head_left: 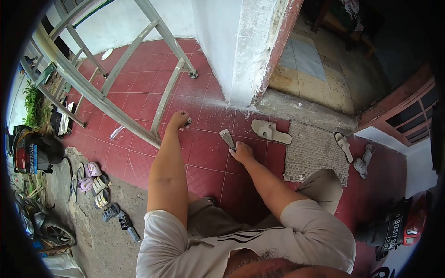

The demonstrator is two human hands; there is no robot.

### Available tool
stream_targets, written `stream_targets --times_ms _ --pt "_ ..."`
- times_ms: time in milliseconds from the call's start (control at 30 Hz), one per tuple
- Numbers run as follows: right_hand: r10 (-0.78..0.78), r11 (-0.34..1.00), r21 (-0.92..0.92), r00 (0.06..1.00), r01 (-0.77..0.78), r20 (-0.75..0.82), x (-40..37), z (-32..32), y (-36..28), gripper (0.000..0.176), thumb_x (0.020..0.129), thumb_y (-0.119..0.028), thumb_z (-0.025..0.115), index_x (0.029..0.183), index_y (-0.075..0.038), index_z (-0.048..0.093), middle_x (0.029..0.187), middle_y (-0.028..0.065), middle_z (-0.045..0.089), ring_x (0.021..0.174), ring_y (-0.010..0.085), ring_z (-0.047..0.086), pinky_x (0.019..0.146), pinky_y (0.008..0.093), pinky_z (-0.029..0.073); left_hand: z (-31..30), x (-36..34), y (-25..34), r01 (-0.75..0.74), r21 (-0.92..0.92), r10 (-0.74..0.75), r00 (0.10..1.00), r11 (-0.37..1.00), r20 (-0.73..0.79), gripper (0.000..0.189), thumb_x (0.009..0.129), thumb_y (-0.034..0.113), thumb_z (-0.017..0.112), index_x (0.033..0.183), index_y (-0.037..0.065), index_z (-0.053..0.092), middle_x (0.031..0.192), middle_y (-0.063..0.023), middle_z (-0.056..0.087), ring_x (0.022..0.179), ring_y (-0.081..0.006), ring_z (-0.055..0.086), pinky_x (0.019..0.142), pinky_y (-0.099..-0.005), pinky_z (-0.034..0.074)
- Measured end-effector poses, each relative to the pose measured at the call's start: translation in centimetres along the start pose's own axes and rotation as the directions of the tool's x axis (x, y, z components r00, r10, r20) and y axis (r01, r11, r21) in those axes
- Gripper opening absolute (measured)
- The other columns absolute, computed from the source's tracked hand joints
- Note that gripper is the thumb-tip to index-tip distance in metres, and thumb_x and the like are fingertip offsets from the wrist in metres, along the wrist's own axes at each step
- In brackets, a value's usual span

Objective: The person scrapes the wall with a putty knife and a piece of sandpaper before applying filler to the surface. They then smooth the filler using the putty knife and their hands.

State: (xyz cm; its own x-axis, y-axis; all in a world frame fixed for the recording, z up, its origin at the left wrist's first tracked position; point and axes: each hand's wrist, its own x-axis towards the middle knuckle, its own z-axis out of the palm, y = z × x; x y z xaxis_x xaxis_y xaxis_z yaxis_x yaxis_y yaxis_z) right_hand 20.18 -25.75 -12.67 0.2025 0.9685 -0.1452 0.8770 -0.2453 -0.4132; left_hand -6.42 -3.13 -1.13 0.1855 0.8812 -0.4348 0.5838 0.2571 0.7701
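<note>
My right hand (242,153) is closed around the handle of a putty knife (227,138). Its wide, whitish blade points up and away, just above or against the red tiled floor (199,153). Off to the left and farther out, my left hand (180,119) is closed low at the floor. A small pale, crumpled bit shows at its fingers, too small to name. White dust and flecks lie on the tiles between my hands and the foot of the white wall (218,51).
A metal ladder (111,109) stands at left, its feet on the tiles. Cream sandals (271,132) lie by a woven mat (308,150) before the doorway sill (306,111). Several shoes (99,185) sit lower left. Motorbikes (398,227) stand at both sides.
</note>
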Motion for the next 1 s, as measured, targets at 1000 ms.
stream_targets --times_ms 1000 --pt "0.061 0.998 0.009 0.988 -0.061 -0.139 0.9 0.2 0.0 0.045 0.094 -0.045 0.057 0.1 -0.001 0.057 0.099 0.0208 0.066 0.094 0.0393 0.066 0.081 0.0505 0.054 0.4 0.9 -0.8 0.03 0.046 -0.032 0.999 0.999 0.04 0.026 0.095 0.029 0.059 0.112 0.01 0.061 0.078 -0.0063 0.069 0.055 -0.0156 0.066 0.042 -0.028 0.047"
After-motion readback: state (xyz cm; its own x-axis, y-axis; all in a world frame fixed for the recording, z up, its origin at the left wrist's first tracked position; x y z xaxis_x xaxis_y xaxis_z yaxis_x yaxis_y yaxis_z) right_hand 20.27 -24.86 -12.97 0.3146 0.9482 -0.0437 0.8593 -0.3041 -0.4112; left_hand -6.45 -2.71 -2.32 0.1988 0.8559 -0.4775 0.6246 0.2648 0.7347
